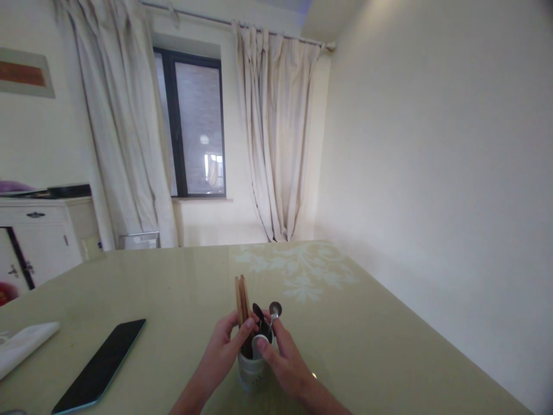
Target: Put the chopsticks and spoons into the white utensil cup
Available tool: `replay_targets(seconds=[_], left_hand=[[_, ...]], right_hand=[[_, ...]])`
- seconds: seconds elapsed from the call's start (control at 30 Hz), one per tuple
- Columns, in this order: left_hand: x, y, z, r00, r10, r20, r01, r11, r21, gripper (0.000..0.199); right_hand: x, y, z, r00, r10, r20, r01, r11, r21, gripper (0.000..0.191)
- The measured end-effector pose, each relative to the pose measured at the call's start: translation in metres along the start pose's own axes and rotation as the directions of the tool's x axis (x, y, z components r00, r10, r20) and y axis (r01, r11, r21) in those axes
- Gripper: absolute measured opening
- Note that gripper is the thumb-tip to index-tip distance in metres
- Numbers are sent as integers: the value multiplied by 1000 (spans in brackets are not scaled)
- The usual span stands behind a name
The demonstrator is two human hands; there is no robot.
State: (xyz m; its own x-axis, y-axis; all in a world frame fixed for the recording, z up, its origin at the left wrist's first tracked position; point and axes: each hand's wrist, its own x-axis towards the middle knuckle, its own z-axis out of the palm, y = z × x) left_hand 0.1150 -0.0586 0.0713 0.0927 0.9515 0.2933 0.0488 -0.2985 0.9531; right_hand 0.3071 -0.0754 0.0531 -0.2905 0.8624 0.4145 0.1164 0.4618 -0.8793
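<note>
A light cup (251,374) with a faint pattern stands on the table near its front edge. Wooden chopsticks (242,300) lean up at its left side, and two spoons rise on the right, one dark (258,312) and one shiny metal (275,310). My left hand (224,346) is closed around the chopsticks at the cup's mouth. From the right, my right hand (283,354) has its fingers behind the metal spoon and its thumb on a small whitish round-ended piece (258,340) at the rim.
A green table (367,346) with a pale floral pattern spreads around the cup. To the left lie a dark tablet-like device (101,366) and a white object (28,346). Beyond are a white cabinet (47,230), curtains (280,127) and a window (201,127); a wall borders the right side.
</note>
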Motion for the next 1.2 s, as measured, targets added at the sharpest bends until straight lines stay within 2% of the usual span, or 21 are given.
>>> replay_targets(seconds=[0.13,0.23,0.37,0.47,0.53,0.6,0.7,0.77,0.8,0.9,0.97,1.0,1.03,1.1,1.2], left_hand=[[-4,6,1,998,69,-15,-66,988,143,50],[-10,10,6,992,117,-39,-110,982,156,47],[-17,12,11,982,157,-107,-151,986,65,46],[-17,21,8,948,184,-260,-218,970,-109,45],[-13,32,1,916,140,-376,-266,914,-308,45],[-5,44,-12,893,35,-449,-294,801,-521,46],[8,53,-38,845,-93,-527,-361,627,-690,54],[14,48,-55,834,-142,-533,-355,602,-716,53],[15,43,-61,836,-162,-525,-319,634,-704,51],[16,22,-71,854,-197,-482,-116,831,-544,51],[17,8,-69,871,-155,-466,45,970,-238,56],[17,3,-65,887,-104,-450,105,994,-22,56],[17,-2,-61,903,-48,-426,144,970,194,55],[17,-9,-50,934,16,-356,182,837,517,47],[15,-17,-35,964,-65,-260,244,610,754,32]], right_hand=[[1,-2,3,1000,-12,9,12,997,72,78],[1,-4,5,1000,-5,13,4,993,116,78],[0,-3,8,1000,-6,16,4,992,125,75],[-2,5,11,1000,24,-4,-24,992,121,82],[-3,12,13,998,59,-21,-56,992,116,86],[-3,17,14,996,87,-35,-82,989,127,88],[-3,23,16,993,110,-47,-101,981,166,85],[-2,25,16,992,114,-48,-103,975,199,84],[-2,26,16,992,118,-47,-105,971,213,84],[-2,30,16,988,144,-48,-130,966,224,87],[-2,31,15,989,144,-44,-132,968,214,87],[-2,30,15,990,135,-38,-124,970,209,86],[-3,29,15,992,123,-32,-114,972,204,84],[-3,26,15,995,99,-24,-93,976,197,78],[-3,20,15,995,101,-26,-94,975,200,75]])
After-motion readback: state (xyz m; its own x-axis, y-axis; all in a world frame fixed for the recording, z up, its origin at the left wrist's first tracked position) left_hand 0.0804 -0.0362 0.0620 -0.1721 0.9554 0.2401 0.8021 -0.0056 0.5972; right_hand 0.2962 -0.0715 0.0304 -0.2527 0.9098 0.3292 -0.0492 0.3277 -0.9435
